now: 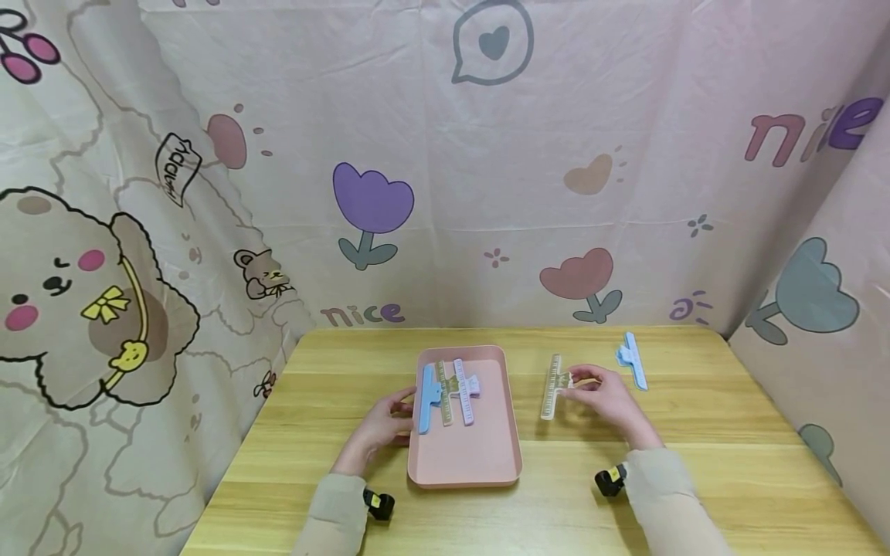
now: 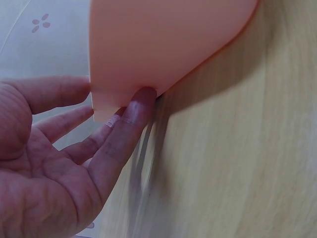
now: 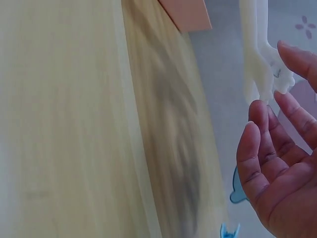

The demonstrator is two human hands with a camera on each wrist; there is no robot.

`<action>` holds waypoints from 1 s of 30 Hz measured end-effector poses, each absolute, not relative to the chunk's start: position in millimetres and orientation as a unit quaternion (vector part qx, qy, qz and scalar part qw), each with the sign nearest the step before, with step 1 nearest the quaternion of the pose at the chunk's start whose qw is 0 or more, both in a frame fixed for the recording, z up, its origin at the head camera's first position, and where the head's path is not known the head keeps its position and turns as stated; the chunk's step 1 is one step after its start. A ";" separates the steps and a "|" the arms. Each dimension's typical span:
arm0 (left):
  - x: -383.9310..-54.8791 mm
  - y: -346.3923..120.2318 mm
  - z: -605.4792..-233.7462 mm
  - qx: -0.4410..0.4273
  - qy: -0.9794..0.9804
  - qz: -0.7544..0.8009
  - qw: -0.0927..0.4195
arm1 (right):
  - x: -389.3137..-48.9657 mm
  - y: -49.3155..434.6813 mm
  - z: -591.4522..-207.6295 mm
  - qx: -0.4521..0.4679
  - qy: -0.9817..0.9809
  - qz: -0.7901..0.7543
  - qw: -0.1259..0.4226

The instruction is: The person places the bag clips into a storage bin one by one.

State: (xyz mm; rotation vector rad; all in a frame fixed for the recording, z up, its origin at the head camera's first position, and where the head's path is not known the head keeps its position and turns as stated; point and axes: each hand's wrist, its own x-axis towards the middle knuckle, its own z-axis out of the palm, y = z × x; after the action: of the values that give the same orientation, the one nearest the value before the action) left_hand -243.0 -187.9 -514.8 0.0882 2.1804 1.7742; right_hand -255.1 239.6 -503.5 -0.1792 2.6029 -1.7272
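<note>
My right hand (image 1: 601,394) pinches the handle of a long pale clip (image 1: 552,388) with ruler-like marks. It holds the clip off the table, right of a pink tray (image 1: 466,463). In the right wrist view the whitish clip (image 3: 255,49) stands at the thumb and fingertips. With loosely straight fingers, my left hand (image 1: 385,425) touches the tray's left side; the left wrist view shows its fingertips against the pink wall (image 2: 163,44). Inside the tray lie a blue clip (image 1: 426,398), a clear brownish clip (image 1: 445,394) and a pale lilac clip (image 1: 463,392), side by side.
Another blue clip (image 1: 631,361) lies at the table's back right, beyond my right hand. A patterned curtain (image 1: 445,154) hangs behind the wooden table (image 1: 570,502) and along its sides. Black wrist cameras (image 1: 380,506) sit by both sleeves.
</note>
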 end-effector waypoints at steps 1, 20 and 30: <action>-242.9 -187.9 -514.9 0.031 0.764 0.623 0.165 | -255.7 236.7 -503.5 -0.059 0.830 -0.554 0.008; -244.3 -186.7 -515.9 0.027 0.766 0.622 0.161 | -281.0 182.5 -496.1 -0.089 0.820 -0.565 0.024; -244.3 -187.1 -516.6 0.028 0.765 0.623 0.161 | -294.6 167.2 -491.4 -0.088 0.824 -0.558 0.030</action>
State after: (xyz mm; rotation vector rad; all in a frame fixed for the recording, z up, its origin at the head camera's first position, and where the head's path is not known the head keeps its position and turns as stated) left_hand -244.3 -187.1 -516.6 0.0796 2.1841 1.7794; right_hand -294.6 167.2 -491.4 -0.2726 2.5418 -1.7217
